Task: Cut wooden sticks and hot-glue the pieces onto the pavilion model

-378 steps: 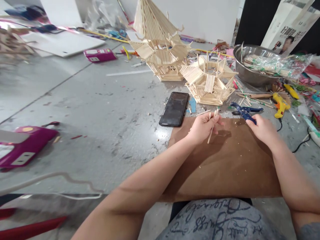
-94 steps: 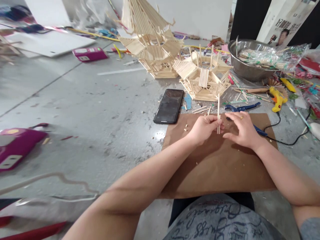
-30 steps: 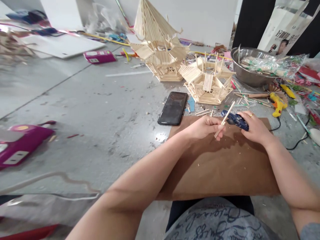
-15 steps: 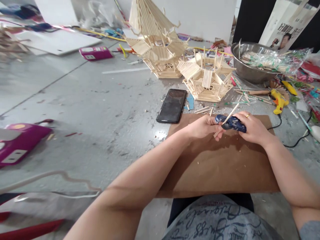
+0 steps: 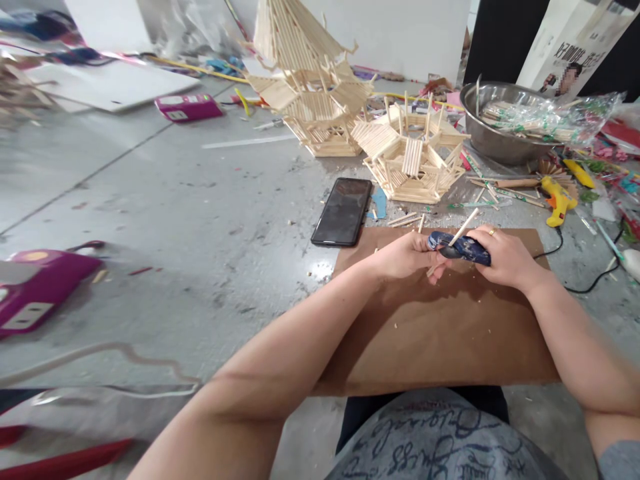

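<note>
My right hand (image 5: 511,259) is closed around a dark blue hand tool (image 5: 475,249), worn and patchy, with a dark grey rounded part at its left end. A thin pale wooden stick (image 5: 465,225) slants up past the tool, its lower end emerging below near my left fingers. My left hand (image 5: 407,256) pinches the stick close to the tool; the exact finger contact is partly hidden. Both hands are above a brown board (image 5: 450,333). Just beyond them stands a low, open-topped stick structure (image 5: 413,157), with a taller tiered stick tower (image 5: 320,100) behind it.
A black phone (image 5: 343,212) lies left of the board's far edge. To the right are a yellow glue gun (image 5: 560,200) with its cord and a metal bowl (image 5: 495,143) of wrapped sticks. Purple power strips (image 5: 47,287) lie on the left, and loose sticks are scattered about.
The stick's upper part leans slightly differently against the tool, and its tip sits a little lower. Both hands keep their grip; the whole view has shifted slightly.
</note>
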`<state>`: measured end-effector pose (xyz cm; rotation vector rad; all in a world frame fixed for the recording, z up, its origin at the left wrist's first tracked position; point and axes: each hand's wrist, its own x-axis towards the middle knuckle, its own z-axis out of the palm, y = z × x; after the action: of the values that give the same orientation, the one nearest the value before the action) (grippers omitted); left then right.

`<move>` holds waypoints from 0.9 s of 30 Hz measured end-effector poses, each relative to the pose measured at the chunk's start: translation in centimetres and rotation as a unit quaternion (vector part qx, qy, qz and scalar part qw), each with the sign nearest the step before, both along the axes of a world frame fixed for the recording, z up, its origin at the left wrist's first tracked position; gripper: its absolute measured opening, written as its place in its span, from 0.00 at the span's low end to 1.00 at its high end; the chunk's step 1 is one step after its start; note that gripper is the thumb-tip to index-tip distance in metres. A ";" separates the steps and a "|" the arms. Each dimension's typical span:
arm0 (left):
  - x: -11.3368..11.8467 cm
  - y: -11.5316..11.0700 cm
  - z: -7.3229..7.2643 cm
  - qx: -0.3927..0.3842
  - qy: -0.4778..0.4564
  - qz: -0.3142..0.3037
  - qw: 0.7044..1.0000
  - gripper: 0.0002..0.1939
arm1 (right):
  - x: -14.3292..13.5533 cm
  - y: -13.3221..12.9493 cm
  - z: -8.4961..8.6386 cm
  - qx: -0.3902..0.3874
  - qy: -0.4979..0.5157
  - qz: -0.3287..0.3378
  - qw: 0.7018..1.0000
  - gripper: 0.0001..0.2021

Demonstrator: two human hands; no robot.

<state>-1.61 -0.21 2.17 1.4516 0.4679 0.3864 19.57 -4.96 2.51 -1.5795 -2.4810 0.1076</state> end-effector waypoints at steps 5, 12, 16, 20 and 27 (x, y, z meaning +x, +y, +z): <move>0.1 0.0 -0.3 0.002 -0.014 0.008 1.000 0.22 | -0.3 -0.1 0.2 0.000 -0.021 -0.021 1.000 0.16; 0.2 -0.1 -0.5 -0.036 -0.051 0.017 0.998 0.17 | -0.6 -0.1 0.1 -0.007 -0.037 -0.046 0.998 0.14; 0.2 0.0 -0.7 -0.057 -0.048 0.032 0.997 0.17 | -0.8 -0.2 0.0 -0.018 -0.042 -0.065 0.997 0.14; 0.3 0.0 -0.8 -0.054 -0.034 0.068 0.996 0.16 | -1.0 -0.2 -0.2 -0.013 -0.045 -0.086 0.995 0.14; 0.9 -0.4 -1.0 0.072 0.054 0.175 0.980 0.10 | -1.3 -0.2 -0.8 0.045 -0.050 -0.140 0.988 0.17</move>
<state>-0.69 -0.57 1.14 1.5372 0.8012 0.6337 18.23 -5.11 1.72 -1.9162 -2.2676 -0.1273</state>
